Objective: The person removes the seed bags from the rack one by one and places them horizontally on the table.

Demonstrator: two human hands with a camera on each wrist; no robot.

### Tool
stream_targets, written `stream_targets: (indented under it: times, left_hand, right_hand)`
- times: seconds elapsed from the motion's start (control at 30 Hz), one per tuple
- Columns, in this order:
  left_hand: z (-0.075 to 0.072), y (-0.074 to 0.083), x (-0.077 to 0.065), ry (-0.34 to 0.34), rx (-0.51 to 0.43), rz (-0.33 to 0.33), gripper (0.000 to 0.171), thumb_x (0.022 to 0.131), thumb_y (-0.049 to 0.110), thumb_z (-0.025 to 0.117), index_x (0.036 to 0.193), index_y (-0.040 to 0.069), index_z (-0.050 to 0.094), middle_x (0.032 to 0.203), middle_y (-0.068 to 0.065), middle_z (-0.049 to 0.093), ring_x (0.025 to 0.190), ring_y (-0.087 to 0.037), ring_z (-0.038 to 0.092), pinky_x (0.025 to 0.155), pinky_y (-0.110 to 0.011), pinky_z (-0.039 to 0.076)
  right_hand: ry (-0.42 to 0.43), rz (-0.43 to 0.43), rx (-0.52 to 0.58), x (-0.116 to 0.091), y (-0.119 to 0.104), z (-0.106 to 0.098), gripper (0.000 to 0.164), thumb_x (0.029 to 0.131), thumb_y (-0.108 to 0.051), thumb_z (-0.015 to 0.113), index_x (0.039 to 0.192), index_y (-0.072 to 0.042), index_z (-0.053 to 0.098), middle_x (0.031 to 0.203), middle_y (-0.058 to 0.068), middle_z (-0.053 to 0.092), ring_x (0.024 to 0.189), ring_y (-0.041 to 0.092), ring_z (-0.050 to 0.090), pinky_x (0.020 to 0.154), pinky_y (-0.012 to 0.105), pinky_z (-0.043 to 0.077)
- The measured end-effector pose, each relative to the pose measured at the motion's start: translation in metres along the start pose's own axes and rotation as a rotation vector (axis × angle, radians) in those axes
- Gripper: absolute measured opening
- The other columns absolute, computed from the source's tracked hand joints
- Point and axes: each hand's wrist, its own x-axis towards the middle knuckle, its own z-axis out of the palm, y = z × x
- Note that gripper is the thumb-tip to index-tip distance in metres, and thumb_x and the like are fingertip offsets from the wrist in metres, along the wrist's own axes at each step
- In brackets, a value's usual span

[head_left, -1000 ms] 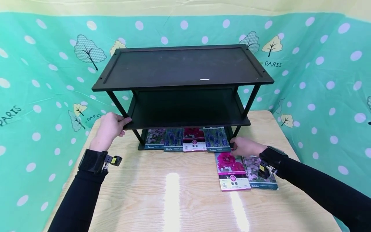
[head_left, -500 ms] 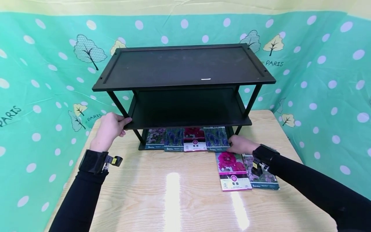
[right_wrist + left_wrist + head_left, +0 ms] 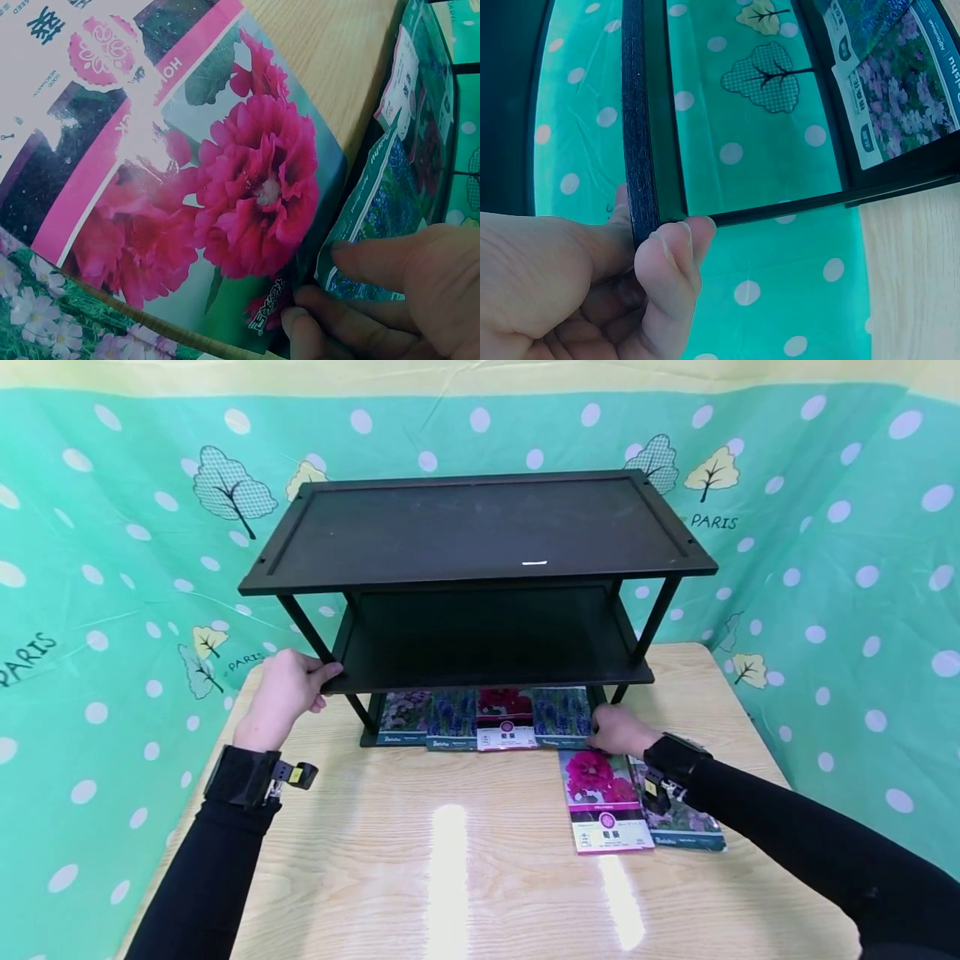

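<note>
A black three-tier shelf rack (image 3: 480,531) stands on the table. My left hand (image 3: 281,695) grips the front left corner of its middle board (image 3: 487,643), thumb on one face and fingers curled round the other in the left wrist view. On the bottom tier lies a row of several flower seed packets. The rightmost, a blue-flowered seed packet (image 3: 562,714), is pinched at its lower right corner by my right hand (image 3: 621,731). In the right wrist view the thumb (image 3: 375,259) presses on that packet's edge, with the other fingers curled below.
In front of the rack's right end lies a pink hollyhock packet (image 3: 606,802), overlapping a purple-flowered packet (image 3: 686,827). A white mark (image 3: 534,562) shows on the top board. Polka-dot green cloth (image 3: 817,568) surrounds the wooden table (image 3: 360,852).
My right hand has shifted slightly left and inward, and the blue-flowered packet's front edge has moved a little farther into the row. The left hand keeps its hold on the board.
</note>
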Motion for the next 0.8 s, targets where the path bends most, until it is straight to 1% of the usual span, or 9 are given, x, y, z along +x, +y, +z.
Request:
stream_targets:
  times: [0.1,0.17,0.4,0.57,0.6,0.67,0.8]
  left_hand:
    - [0.0001,-0.0012,-0.0004,0.006,0.001,0.009,0.033,0.106,0.020,0.062,0.093,-0.005,0.079,0.058,-0.005,0.064,0.049,-0.017,0.064,0.050,-0.027,0.047]
    - [0.0003,-0.0016,-0.0002,0.007,0.003,0.009,0.033,0.106,0.020,0.062,0.091,-0.004,0.079,0.057,-0.004,0.064,0.049,-0.017,0.064,0.050,-0.027,0.047]
    - [0.0007,0.0001,0.0016,-0.004,-0.014,-0.008,0.032,0.106,0.020,0.063,0.098,-0.007,0.078,0.060,-0.007,0.066,0.049,-0.017,0.065,0.051,-0.025,0.050]
    - [0.0005,0.0014,0.0012,-0.008,-0.019,-0.011,0.033,0.106,0.021,0.063,0.100,-0.008,0.078,0.061,-0.007,0.066,0.049,-0.017,0.065,0.050,-0.025,0.051]
    - [0.0005,0.0016,0.0009,-0.009,-0.021,-0.013,0.032,0.106,0.020,0.063,0.100,-0.008,0.078,0.061,-0.007,0.066,0.050,-0.019,0.066,0.050,-0.025,0.051]
    - [0.0005,0.0014,0.0007,-0.010,-0.020,-0.017,0.032,0.106,0.020,0.063,0.100,-0.008,0.077,0.061,-0.007,0.066,0.050,-0.020,0.066,0.050,-0.025,0.050]
    - [0.0008,0.0005,0.0010,-0.012,-0.018,-0.020,0.031,0.106,0.018,0.062,0.099,-0.007,0.077,0.061,-0.007,0.066,0.052,-0.024,0.068,0.051,-0.026,0.050]
  right_hand:
    - [0.028,-0.039,0.014,-0.0010,0.0001,0.0004,0.047,0.091,-0.011,0.077,0.059,-0.016,0.043,0.056,-0.005,0.035,0.051,0.013,0.035,0.057,0.028,0.031]
    - [0.039,-0.046,0.022,-0.0010,0.0004,0.0010,0.050,0.090,-0.010,0.078,0.058,-0.017,0.041,0.055,-0.005,0.034,0.050,0.012,0.034,0.057,0.028,0.031]
    - [0.028,0.018,0.094,-0.0013,0.0007,0.0014,0.042,0.089,-0.006,0.077,0.062,-0.013,0.047,0.057,-0.001,0.044,0.049,0.014,0.043,0.055,0.028,0.034]
    - [0.025,0.043,0.103,-0.0001,0.0017,0.0014,0.035,0.089,-0.006,0.078,0.067,-0.008,0.051,0.062,0.004,0.050,0.051,0.016,0.048,0.059,0.029,0.037]
    - [0.021,0.050,0.108,0.0000,0.0015,0.0011,0.034,0.090,-0.006,0.078,0.068,-0.008,0.051,0.063,0.005,0.050,0.052,0.016,0.049,0.060,0.030,0.037]
    - [0.019,0.057,0.119,0.0010,0.0025,0.0013,0.036,0.089,-0.005,0.078,0.066,-0.008,0.051,0.062,0.005,0.050,0.051,0.016,0.048,0.060,0.030,0.037]
    - [0.021,0.071,0.158,0.0031,0.0060,0.0015,0.048,0.088,-0.005,0.078,0.058,-0.015,0.043,0.060,0.002,0.044,0.048,0.013,0.040,0.058,0.029,0.033]
